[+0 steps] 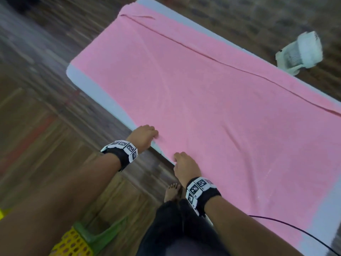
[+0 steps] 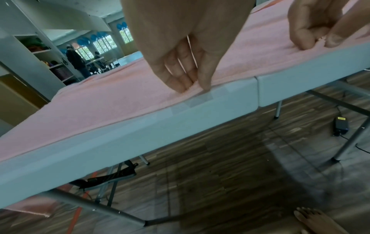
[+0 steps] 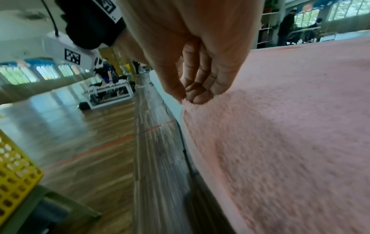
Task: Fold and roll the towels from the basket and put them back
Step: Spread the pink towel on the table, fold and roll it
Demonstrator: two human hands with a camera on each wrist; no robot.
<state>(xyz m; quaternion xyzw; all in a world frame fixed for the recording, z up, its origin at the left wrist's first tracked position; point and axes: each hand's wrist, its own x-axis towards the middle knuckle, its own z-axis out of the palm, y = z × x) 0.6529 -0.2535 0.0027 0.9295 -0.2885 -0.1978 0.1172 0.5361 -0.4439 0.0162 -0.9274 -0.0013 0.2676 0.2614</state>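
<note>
A large pink towel [image 1: 212, 93] lies spread flat over the white folding table [image 1: 77, 76], with a long fold line running along its far side. My left hand [image 1: 145, 135] pinches the towel's near edge [image 2: 192, 88] at the table rim. My right hand [image 1: 181, 159] pinches the same edge [image 3: 190, 99] a short way to the right. In the left wrist view the right hand [image 2: 312, 36] shows with thumb and fingers closed on the pink pile. A yellow perforated basket [image 1: 73, 242] stands on a green stool at my lower left.
A white fan-like device [image 1: 300, 52] sits on the wooden floor beyond the table's far side. A dark cable [image 1: 295, 228] trails off the table's near right. My bare foot [image 1: 172, 193] stands by the table edge. People stand far back in the room.
</note>
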